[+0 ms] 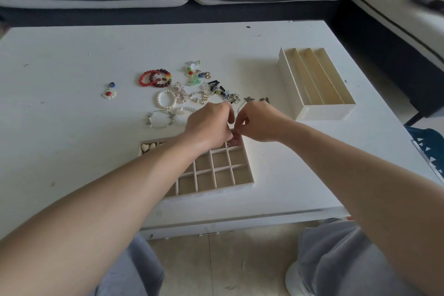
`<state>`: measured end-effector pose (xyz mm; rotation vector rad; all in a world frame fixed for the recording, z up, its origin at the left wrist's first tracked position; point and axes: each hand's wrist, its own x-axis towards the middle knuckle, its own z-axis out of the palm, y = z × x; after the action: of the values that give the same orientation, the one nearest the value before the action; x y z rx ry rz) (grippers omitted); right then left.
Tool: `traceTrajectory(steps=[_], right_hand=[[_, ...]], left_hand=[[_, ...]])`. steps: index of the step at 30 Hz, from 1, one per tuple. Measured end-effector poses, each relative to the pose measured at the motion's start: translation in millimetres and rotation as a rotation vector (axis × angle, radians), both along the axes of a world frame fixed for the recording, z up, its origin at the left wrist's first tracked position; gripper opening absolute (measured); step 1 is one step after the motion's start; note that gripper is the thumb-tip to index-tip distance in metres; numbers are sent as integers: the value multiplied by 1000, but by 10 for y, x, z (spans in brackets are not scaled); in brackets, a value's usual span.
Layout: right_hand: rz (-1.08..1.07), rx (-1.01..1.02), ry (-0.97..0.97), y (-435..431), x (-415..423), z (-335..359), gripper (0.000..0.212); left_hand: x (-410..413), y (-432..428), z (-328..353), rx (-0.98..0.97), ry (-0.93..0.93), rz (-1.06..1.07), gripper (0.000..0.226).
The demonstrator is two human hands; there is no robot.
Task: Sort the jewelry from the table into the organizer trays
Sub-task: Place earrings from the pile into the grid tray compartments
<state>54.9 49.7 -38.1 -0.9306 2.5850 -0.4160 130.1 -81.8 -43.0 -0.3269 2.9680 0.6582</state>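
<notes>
- Your left hand (211,125) is over the far-right compartments of the beige felt-lined grid organizer tray (249,170). Its fingers are curled down with the tips hidden, so I can't tell if it's grasping anything.
- Your right hand (258,122) meets it there. Thumb and forefinger are pinched on a small pink-red jewelry piece (234,137), right at the tray's far-right corner compartment.
- The grid tray sits at the near edge of the white surface (72,139), roughly centred. Your left forearm crosses over its left half.
- Pale heart-shaped pieces (147,146) are in its far-left corner compartment. The near-right compartments that show have nothing in them.
- The unsorted pile is mid-surface, just beyond the grid tray's far edge:
  - red and dark-red bead bracelets (153,78)
  - white pearl bracelet (165,100)
  - silver charm bangle (159,119)
  - tangle of small earrings and charms (209,89)
- A white flower pendant with a red centre (109,94) lies apart from the pile, toward the left edge.
- The long cream tray with lengthwise slots (322,113) is near the right edge, angled. Its slots look bare.
</notes>
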Motion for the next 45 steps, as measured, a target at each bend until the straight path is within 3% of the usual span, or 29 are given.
traceTrajectory(steps=[4, 10, 23, 30, 38, 45], right_hand=[[-5, -13, 20, 43, -12, 30, 26], [20, -3, 31, 50, -1, 19, 19], [67, 30, -32, 57, 14, -12, 18], [92, 65, -56, 33, 13, -57, 23], [142, 87, -78, 46, 32, -51, 22], [140, 93, -75, 37, 40, -26, 28]], left_hand=[[1, 53, 3, -125, 19, -42, 20], [15, 127, -1, -196, 69, -11, 23], [1, 76, -36, -26, 100, 9, 23], [-7, 68, -94, -47, 111, 2, 24], [-58, -41, -114, 131, 17, 79, 30], [-56, -29, -44, 129, -42, 60, 13]])
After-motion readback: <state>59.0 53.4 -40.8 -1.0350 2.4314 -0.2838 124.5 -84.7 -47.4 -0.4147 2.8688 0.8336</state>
